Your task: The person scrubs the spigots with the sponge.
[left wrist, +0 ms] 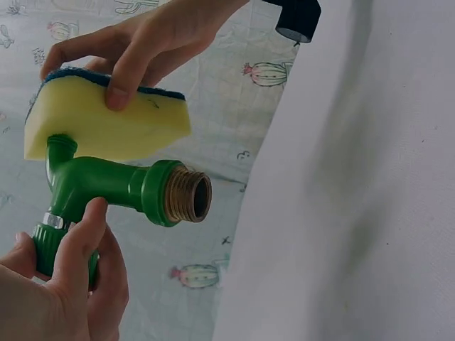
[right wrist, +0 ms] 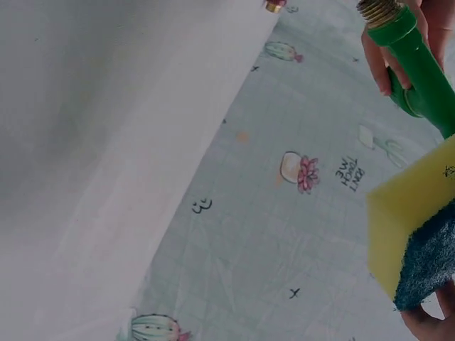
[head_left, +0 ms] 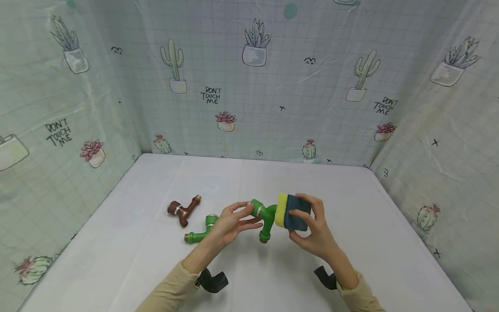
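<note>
My left hand (head_left: 231, 225) pinches a green tap (head_left: 267, 215) by its ribbed knob, above the white table. In the left wrist view the green tap (left wrist: 106, 185) shows a threaded brass end. A yellow and dark blue sponge (head_left: 294, 212) is gripped by my right hand (head_left: 317, 234), thumb and fingers on its edges. The yellow face of the sponge (left wrist: 106, 117) touches the tap's spout end. From the right wrist, the sponge (right wrist: 398, 227) and part of the tap (right wrist: 412, 64) appear at the right edge.
A second green tap (head_left: 199, 236) lies behind my left forearm, partly covered. Farther left is a brown tap (head_left: 185, 211). Black curved pieces (head_left: 212, 281) show near both wrists. A cactus-print cloth (head_left: 234, 86) walls in the white table (head_left: 249, 173).
</note>
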### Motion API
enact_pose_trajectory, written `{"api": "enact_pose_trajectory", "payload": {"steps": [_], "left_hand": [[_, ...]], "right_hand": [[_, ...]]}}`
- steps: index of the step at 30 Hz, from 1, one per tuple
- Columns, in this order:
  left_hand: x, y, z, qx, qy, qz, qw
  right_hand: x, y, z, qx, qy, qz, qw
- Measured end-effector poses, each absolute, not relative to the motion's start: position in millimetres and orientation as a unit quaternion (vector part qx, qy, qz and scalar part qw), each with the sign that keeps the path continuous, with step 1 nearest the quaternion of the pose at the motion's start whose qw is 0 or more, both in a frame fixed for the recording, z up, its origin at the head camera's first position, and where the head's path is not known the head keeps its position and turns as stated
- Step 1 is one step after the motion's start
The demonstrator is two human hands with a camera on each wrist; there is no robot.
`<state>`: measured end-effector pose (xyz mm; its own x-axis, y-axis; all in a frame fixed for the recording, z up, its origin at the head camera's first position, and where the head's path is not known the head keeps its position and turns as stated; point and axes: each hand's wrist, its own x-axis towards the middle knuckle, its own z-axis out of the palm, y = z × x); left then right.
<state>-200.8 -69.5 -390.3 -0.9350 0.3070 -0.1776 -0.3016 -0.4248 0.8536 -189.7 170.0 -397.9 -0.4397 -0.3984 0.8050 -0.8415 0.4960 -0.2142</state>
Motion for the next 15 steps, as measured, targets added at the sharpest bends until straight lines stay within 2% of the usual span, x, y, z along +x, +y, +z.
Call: {"api": "enact_pose_trajectory", "payload": {"steps": [9,15], "left_hand": [[-198.5,-70.5,-390.1,-0.003,0.512,0.84,0.18],[-195.5,-65.5,-390.3,-0.008,0.525,0.835,0.164]], "right_hand": [[-194.2,184.4,-414.3,0.372,-0.821,0.246,0.356],[-188.6,178.9,-404.3,0.378,-0.793,0.311,0.361]]}}
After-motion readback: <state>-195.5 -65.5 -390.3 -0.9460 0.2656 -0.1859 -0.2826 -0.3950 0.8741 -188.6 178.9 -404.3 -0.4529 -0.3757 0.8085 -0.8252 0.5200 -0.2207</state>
